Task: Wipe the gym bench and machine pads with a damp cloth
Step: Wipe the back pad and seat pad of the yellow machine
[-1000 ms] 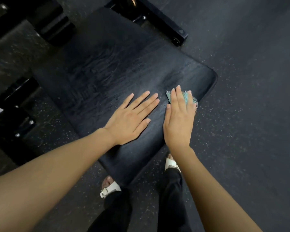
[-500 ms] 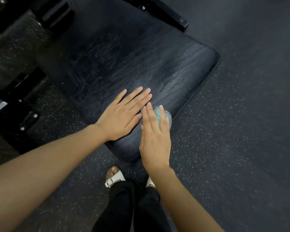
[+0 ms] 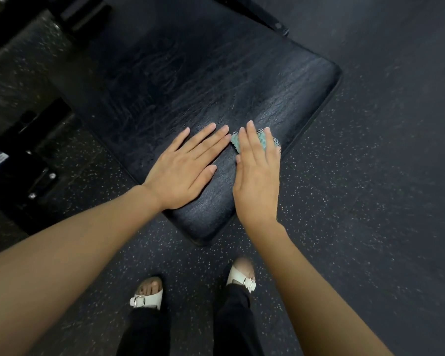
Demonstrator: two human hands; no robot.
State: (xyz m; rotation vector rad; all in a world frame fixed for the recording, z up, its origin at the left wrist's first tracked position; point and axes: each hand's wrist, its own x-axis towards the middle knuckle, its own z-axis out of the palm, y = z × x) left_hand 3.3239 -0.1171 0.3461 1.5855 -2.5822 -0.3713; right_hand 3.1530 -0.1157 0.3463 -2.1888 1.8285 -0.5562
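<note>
Right hand point(image 3: 257, 176) flat, pressing cloth point(image 3: 261, 141) onto bench pad point(image 3: 216, 73)

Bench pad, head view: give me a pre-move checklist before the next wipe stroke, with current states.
1. Contact: the right hand presses the cloth with flat fingers. Ok.
2. Placement: the cloth is on the bench pad, though right at the edge by the floor. Ok.
3. Leftward stroke path: the left hand lies flat on the pad right beside the cloth. Not ok.
4. Dampness of the cloth: cannot tell.
5. Far part of the pad already wiped: cannot tell, the sheen is ambiguous.
</note>
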